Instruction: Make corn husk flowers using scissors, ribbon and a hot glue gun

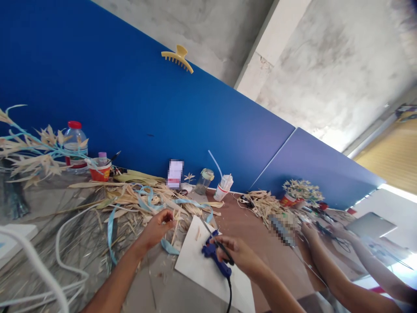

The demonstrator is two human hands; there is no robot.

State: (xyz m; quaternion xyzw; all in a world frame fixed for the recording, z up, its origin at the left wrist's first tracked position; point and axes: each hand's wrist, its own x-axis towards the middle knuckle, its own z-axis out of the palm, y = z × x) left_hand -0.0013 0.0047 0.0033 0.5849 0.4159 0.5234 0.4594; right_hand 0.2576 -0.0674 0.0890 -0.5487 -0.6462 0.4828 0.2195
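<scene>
My right hand (236,253) is closed around a blue glue gun (215,257), whose black cord runs down toward me. The gun lies over a white sheet (198,267) on the table. My left hand (159,226) is curled shut at the edge of a heap of dried straw leaves (146,198), its fingertips pinched on something I cannot make out. A light blue ribbon (143,204) winds through the straw and passes under my left hand.
A blue partition (130,108) backs the table, with a yellow hair claw (177,57) on its top edge. A water bottle (75,145), an orange cup (100,172), a glass jar (203,181) and a paper cup (223,188) stand along it. Another person's arms (329,265) work at the right.
</scene>
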